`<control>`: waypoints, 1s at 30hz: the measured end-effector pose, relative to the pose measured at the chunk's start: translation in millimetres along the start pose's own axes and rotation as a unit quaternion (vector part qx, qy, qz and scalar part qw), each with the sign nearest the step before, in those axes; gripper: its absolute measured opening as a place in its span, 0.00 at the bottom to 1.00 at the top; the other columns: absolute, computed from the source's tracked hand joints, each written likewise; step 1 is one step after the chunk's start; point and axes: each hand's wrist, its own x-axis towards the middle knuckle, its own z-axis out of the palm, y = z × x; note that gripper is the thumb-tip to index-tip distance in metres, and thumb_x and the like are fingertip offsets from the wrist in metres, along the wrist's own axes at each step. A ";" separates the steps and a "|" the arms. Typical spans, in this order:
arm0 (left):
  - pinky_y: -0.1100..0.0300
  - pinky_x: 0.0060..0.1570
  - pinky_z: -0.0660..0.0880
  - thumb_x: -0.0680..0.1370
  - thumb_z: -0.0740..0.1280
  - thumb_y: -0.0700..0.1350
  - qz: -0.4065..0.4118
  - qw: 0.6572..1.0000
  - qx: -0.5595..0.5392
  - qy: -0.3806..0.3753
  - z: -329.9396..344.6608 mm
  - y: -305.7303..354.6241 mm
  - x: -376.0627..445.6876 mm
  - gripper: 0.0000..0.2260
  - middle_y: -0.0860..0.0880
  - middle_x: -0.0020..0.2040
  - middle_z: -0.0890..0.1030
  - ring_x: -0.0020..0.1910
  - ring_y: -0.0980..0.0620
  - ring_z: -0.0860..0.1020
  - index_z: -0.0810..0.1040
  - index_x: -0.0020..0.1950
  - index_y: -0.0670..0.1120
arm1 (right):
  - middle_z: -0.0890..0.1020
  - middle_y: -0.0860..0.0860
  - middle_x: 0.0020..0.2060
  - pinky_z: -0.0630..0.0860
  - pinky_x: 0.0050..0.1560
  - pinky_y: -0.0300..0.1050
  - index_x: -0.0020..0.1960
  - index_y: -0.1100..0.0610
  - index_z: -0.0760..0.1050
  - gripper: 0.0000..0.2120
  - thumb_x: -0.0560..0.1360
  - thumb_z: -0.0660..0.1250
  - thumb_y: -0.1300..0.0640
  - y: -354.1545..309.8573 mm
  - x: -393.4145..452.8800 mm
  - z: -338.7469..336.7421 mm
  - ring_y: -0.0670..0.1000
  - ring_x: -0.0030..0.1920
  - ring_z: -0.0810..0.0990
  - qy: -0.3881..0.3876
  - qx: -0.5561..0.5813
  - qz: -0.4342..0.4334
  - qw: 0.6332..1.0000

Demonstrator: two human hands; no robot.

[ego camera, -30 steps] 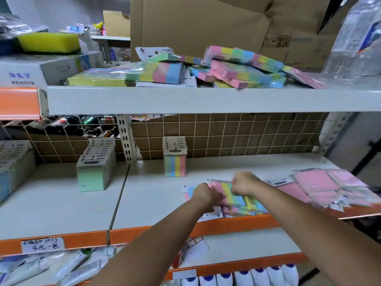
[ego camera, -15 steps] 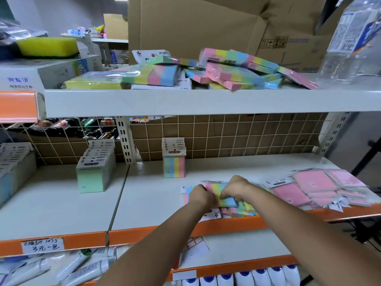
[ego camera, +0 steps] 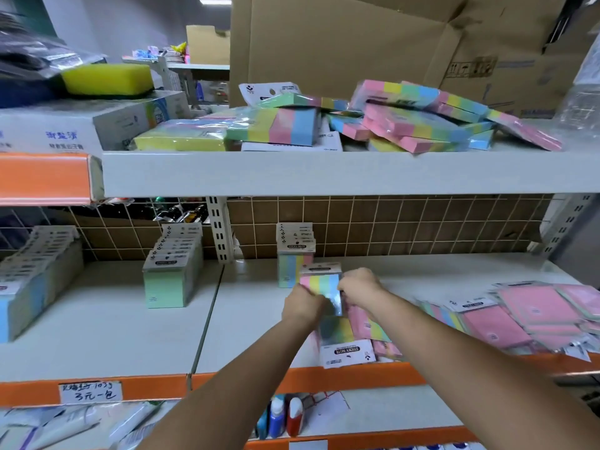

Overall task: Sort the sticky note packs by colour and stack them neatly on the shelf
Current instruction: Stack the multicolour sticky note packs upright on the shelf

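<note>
Both hands hold one rainbow sticky note pack [ego camera: 319, 280] upright above the middle shelf [ego camera: 253, 323]. My left hand [ego camera: 300, 305] grips its left side and my right hand [ego camera: 358, 287] its right side. Just behind it stands a neat row of rainbow packs [ego camera: 293, 254] against the back grid. Loose rainbow packs [ego camera: 347, 339] lie flat under my wrists at the shelf's front. A heap of pink packs [ego camera: 519, 319] spreads to the right. A row of green packs [ego camera: 172, 271] stands on the left, and blue packs [ego camera: 29, 287] sit at the far left.
The upper shelf [ego camera: 324, 173] carries a jumbled pile of rainbow packs [ego camera: 406, 121], a large cardboard box [ego camera: 373, 43] behind them, and a white box [ego camera: 91, 128] with a yellow sponge [ego camera: 107, 77]. Tubes and bottles [ego camera: 282, 414] fill the shelf below.
Both hands lifted one rainbow pack off the flat pile at the shelf front and moved it up and back, turned upright, toward the standing rainbow row.
</note>
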 end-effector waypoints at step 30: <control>0.51 0.70 0.65 0.70 0.66 0.47 0.055 0.989 -0.120 -0.066 -11.4 -40.0 83.1 0.45 0.46 0.77 0.58 0.72 0.44 0.66 0.39 0.78 0.53 | 0.82 0.54 0.55 0.74 0.48 0.43 0.62 0.50 0.76 0.22 0.71 0.60 0.64 -4.6 52.4 74.5 0.59 0.53 0.80 -0.025 0.089 -0.044 0.995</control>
